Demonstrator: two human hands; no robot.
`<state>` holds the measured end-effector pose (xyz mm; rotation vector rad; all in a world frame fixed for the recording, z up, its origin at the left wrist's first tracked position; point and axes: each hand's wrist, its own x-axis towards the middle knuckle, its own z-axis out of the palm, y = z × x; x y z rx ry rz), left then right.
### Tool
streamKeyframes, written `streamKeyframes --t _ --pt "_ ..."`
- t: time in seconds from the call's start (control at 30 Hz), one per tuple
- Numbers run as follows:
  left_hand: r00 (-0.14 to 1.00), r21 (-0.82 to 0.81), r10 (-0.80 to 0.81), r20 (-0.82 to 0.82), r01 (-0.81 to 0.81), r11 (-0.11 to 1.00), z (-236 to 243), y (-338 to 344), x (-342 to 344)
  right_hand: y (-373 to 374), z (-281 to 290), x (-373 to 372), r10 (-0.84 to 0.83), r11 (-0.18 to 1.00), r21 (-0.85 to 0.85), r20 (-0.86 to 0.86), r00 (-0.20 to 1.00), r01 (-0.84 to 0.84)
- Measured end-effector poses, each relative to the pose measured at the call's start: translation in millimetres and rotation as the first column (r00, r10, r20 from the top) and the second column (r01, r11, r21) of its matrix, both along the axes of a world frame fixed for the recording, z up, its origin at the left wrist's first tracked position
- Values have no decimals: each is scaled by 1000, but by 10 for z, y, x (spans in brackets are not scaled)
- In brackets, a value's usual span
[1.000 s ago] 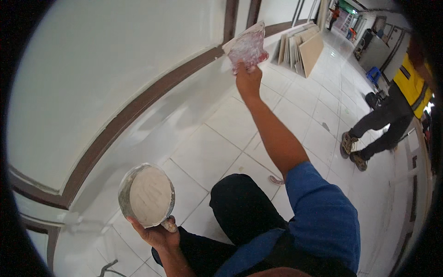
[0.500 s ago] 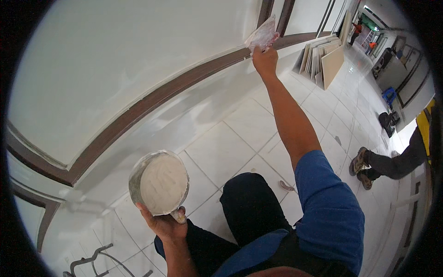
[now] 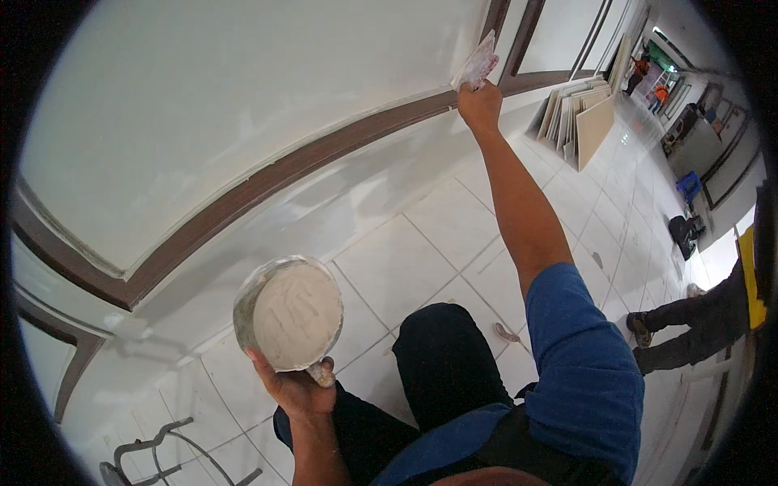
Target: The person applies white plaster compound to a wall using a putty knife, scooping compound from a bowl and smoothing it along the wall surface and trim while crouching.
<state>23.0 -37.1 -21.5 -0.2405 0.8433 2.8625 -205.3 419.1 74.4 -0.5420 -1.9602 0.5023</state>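
Observation:
Low on the left, my left hand [image 3: 293, 393] grips a round metal pan [image 3: 245, 324] from below, beside its short, smeared handle [image 3: 321, 375]. Off-white putty [image 3: 298, 316] fills the pan, its surface marked with ridges. My right arm stretches far up and forward. At its end my right hand [image 3: 481, 107] is closed around a wide putty knife [image 3: 476, 63], whose blade is coated white. The blade lies against the white wall panel [image 3: 243, 97] or its edge, just above the brown trim [image 3: 292, 166]; exact contact is hard to tell.
Several boards [image 3: 579, 121] lean against the wall ahead. A person in dark trousers and a yellow vest [image 3: 754, 279] stands at right. A grey metal frame [image 3: 174, 454] stands at lower left. A small curved object [image 3: 506, 333] lies on the tiled floor [image 3: 397, 251] near my knee.
My right hand and the putty knife have shifted slightly right in the picture, as has the pan; the whole view has moved too. The person at right has changed leg position.

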Motion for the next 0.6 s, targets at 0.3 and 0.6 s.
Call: streamKeyframes --t 0.3,0.6 --pt "999 -21 37 -3 -37 999 116 65 27 -444 55 -148 83 991 100 4 997 -83" --pt "998 -69 48 31 -46 997 65 42 20 -1672 -53 104 265 959 78 76 961 -271"
